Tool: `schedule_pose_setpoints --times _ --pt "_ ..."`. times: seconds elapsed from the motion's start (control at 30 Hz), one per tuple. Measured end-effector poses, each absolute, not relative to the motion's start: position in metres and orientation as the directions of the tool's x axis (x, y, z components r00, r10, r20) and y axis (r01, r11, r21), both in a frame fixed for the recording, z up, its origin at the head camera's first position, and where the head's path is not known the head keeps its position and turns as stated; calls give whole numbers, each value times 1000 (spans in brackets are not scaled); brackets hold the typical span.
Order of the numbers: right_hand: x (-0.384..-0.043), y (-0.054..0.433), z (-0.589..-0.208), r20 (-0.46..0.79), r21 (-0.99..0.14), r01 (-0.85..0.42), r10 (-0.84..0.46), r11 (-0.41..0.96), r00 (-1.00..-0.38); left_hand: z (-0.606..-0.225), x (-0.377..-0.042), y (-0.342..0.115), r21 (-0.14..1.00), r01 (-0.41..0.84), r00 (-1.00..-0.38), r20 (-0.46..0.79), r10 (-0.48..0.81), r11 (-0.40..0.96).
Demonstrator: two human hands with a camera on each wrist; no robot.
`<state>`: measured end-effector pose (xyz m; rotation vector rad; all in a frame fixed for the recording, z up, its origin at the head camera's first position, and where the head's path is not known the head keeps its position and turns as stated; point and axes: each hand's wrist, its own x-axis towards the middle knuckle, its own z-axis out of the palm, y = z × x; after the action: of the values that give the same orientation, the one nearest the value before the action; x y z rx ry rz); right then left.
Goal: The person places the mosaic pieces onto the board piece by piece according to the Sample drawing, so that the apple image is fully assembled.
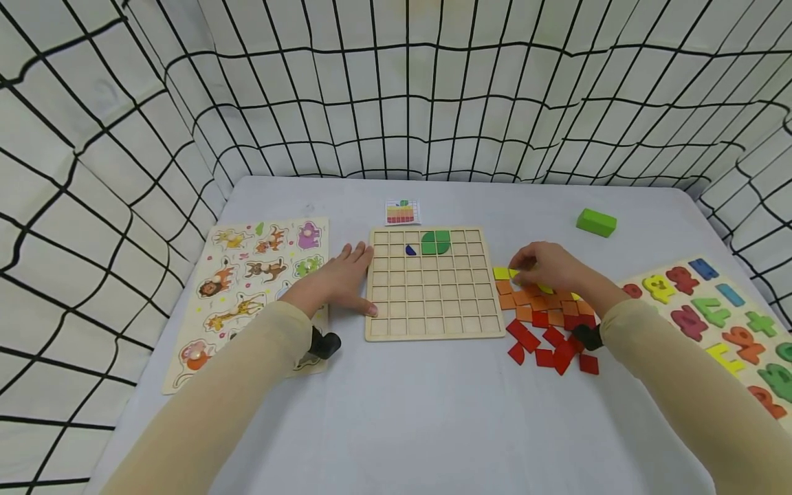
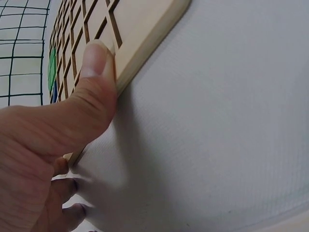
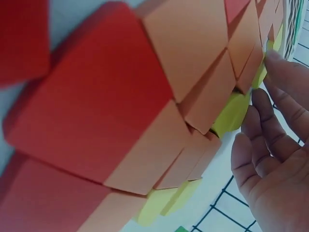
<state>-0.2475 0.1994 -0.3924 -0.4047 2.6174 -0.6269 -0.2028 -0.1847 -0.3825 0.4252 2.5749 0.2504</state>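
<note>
A square wooden grid board (image 1: pixel 433 289) lies mid-table, with green pieces (image 1: pixel 436 242) forming a rounded shape and a small dark blue piece (image 1: pixel 411 250) near its far side. My left hand (image 1: pixel 343 278) rests spread along its left edge; the thumb (image 2: pixel 94 60) presses on the rim in the left wrist view. At the board's right, my right hand (image 1: pixel 547 267) pinches a yellow tile (image 3: pixel 260 75) at the far edge of the loose pieces. Orange tiles (image 1: pixel 522 298) and red tiles (image 1: pixel 563 354) lie below it, some overlapping.
Behind the board is a small pattern card (image 1: pixel 402 212). An animal puzzle board (image 1: pixel 247 289) lies left, and a letter-and-number puzzle (image 1: pixel 724 323) right. A green block (image 1: pixel 597 223) stands at the back right. Black netting (image 1: pixel 408 103) surrounds the table.
</note>
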Motion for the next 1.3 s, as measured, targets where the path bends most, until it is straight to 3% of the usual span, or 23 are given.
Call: schedule_pose_setpoints --times 0.23,0.47,0.93,1.3 --pt "-243 196 -389 -290 -477 -224 -393 850 -873 -382 -202 -186 258 246 -820 -459 343 934" --pt "-247 188 -383 -207 -578 -234 -418 781 -884 -381 -202 -186 251 240 -816 -471 335 938" --pt "-261 99 -386 -177 -787 -152 -455 597 -873 -381 -203 -185 261 245 -815 -466 344 934" --pt "-269 33 -390 -182 -740 -227 -513 634 -839 -382 -202 -187 271 235 -812 -473 342 934"
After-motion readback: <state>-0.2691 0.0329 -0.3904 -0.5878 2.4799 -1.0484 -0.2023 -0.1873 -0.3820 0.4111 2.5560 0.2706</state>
